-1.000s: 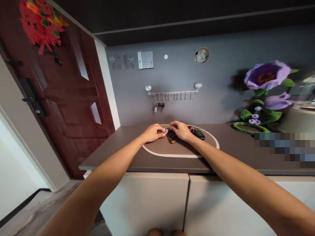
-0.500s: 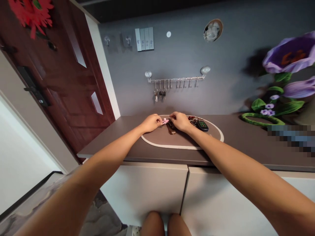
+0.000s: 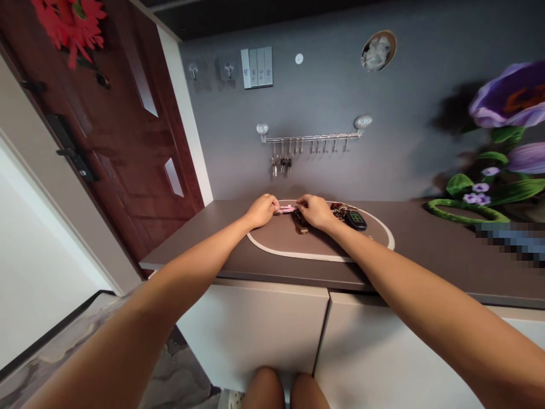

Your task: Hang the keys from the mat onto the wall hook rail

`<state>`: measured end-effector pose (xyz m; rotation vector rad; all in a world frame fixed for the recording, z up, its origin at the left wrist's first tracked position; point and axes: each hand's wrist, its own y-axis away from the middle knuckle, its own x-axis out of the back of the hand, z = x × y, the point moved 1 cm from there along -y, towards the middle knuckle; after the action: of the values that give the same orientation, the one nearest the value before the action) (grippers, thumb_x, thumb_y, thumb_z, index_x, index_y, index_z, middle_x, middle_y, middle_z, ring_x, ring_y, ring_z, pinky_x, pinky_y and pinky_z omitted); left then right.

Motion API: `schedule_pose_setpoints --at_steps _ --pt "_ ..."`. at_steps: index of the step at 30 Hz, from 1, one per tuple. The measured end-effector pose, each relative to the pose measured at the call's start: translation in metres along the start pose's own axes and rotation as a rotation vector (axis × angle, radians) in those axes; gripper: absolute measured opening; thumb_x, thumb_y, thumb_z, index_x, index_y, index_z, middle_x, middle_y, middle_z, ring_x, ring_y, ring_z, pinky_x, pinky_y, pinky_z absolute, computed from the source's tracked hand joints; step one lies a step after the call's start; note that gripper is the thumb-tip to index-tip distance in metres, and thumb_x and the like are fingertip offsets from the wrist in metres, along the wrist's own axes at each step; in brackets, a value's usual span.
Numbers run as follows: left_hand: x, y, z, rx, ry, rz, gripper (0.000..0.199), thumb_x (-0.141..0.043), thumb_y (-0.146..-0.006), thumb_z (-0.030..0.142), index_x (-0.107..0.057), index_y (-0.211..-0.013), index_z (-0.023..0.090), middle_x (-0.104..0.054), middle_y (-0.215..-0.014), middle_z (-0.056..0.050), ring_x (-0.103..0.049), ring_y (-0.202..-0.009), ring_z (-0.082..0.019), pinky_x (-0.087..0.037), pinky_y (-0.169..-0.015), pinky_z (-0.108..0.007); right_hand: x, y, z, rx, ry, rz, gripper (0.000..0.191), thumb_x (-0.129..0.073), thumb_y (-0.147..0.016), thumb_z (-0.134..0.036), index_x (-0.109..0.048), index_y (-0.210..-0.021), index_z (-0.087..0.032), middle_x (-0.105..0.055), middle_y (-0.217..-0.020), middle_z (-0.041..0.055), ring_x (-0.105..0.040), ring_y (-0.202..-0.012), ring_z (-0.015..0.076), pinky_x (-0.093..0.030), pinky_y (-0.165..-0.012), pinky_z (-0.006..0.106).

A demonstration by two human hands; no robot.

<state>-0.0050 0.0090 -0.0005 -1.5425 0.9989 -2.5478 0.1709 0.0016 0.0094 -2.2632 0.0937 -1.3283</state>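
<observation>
Both hands gripped a pink key tag (image 3: 286,210) between them over the oval tray (image 3: 383,250): left hand (image 3: 260,209) pinching one end, right hand (image 3: 314,211) the other. In the tray also lay a brown fob (image 3: 301,225) and a black car key (image 3: 356,219), its markings too small to read.

Dark car key fob (image 3: 355,218) on oval mat (image 3: 323,254), hook rail (image 3: 313,137), red door (image 3: 123,136)

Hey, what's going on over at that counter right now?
A person stands at a dark counter with both arms stretched out over an oval mat. The left hand and right hand each pinch one end of a small pink item held between them, above the mat. A brown key holder and a black car key fob lie on the mat beside the right hand. More keys hang from a hook rail on the wall.
</observation>
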Motion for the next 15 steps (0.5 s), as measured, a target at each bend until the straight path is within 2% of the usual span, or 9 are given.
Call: schedule_pose_setpoints --at_steps 7,12,15 --pt "0.0059 -0.0012 0.002 0.057 0.116 0.092 0.012 -0.045 -0.077 0.016 -0.055 -0.072 0.014 -0.057 -0.078 -0.004 -0.051 -0.079 -0.015 -0.039 -0.076 -0.027 0.0015 0.0018 -0.005 0.021 0.021 0.008 0.023 -0.048 -0.076 -0.014 -0.064 -0.093 -0.017 -0.065 -0.094 0.0087 -0.059 -0.086 0.019 -0.04 -0.079 0.027" --pt "0.0086 0.0005 0.0067 0.118 0.334 0.087 0.009 -0.046 -0.078 0.017 -0.052 -0.072 0.014 -0.057 -0.067 -0.001 -0.052 -0.063 -0.01 -0.041 -0.064 -0.023 0.0001 0.0019 -0.0065 0.054 0.008 0.027 0.024 -0.046 -0.077 -0.014 -0.063 -0.093 -0.017 -0.065 -0.096 0.0088 -0.058 -0.088 0.0193 -0.04 -0.08 0.028" --pt "0.0059 0.0 0.0076 0.131 0.545 0.076 0.007 -0.046 -0.079 0.016 -0.05 -0.074 0.013 -0.056 -0.066 0.0 -0.052 -0.06 -0.008 -0.042 -0.062 -0.022 0.0001 0.0023 -0.0074 0.081 -0.041 0.052 0.023 -0.047 -0.077 -0.015 -0.063 -0.093 -0.017 -0.064 -0.096 0.0085 -0.057 -0.09 0.0182 -0.039 -0.083 0.028"
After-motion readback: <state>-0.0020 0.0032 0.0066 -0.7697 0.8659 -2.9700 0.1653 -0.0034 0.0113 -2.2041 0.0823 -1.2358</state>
